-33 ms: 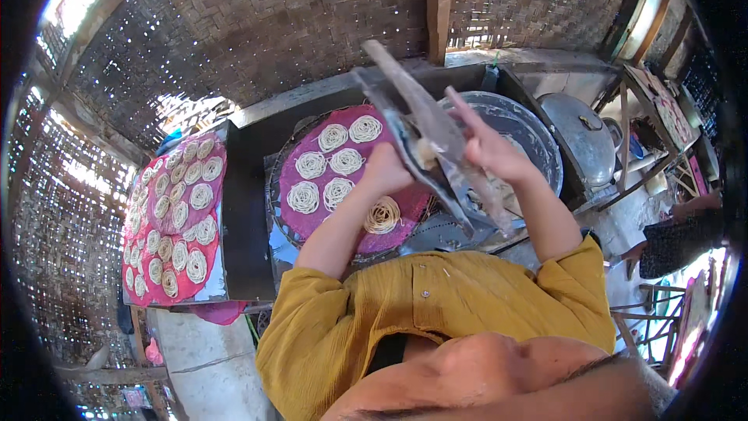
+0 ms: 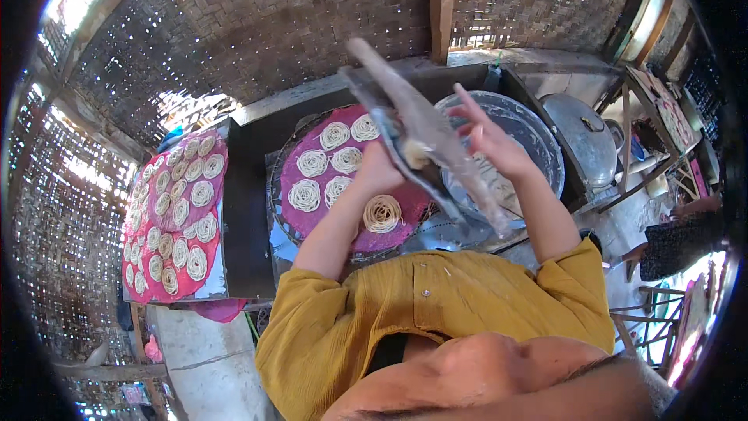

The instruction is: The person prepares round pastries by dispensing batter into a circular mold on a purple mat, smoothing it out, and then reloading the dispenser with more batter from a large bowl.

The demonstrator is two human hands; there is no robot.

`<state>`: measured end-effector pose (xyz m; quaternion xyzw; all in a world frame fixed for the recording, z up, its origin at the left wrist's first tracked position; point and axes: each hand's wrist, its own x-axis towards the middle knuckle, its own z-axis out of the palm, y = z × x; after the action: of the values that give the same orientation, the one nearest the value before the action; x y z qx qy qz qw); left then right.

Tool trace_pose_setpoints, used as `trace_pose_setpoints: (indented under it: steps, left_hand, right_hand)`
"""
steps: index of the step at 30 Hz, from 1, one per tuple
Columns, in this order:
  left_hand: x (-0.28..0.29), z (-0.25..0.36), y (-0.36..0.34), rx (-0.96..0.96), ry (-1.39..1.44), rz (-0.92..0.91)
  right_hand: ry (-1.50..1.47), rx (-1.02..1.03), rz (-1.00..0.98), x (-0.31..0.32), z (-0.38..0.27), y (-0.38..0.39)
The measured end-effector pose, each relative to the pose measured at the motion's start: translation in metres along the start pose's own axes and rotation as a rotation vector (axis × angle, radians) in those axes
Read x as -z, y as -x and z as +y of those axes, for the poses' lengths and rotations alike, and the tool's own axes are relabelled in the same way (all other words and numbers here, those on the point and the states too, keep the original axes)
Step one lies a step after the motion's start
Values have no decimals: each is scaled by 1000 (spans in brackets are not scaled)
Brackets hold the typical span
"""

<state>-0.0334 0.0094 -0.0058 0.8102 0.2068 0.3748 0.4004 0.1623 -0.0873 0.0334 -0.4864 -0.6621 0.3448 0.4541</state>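
Note:
My left hand is closed on a pair of long, narrow boards, a worn press-like tool held up and tilted above the work table. A pale lump of dough shows between the boards. Beside the boards, on their right, my right hand is open with its fingers spread, seemingly apart from them. Below my left forearm lies a round tray covered in pink cloth, with several pale noodle coils on it. One coil near my left wrist looks yellower.
A wide basin with whitish smears stands behind my right hand. Right of it sits a lidded metal pot. At left, a pink cloth carries many more coils. A woven wall runs behind the dark table edge.
My right hand has come away from the boards, its fingers spreading. The boards have shifted slightly left in my left hand.

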Motion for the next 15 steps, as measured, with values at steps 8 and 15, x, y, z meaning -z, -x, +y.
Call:
trace_pose_setpoints:
  steps: [8,15]
  left_hand:
    - [103,-56,97,-20,273,490]
    - [135,-40,159,13,263,649]
  right_hand:
    - [111,-664,152,-22,140,-13]
    - [-153,-654,169,-42,159,-14]
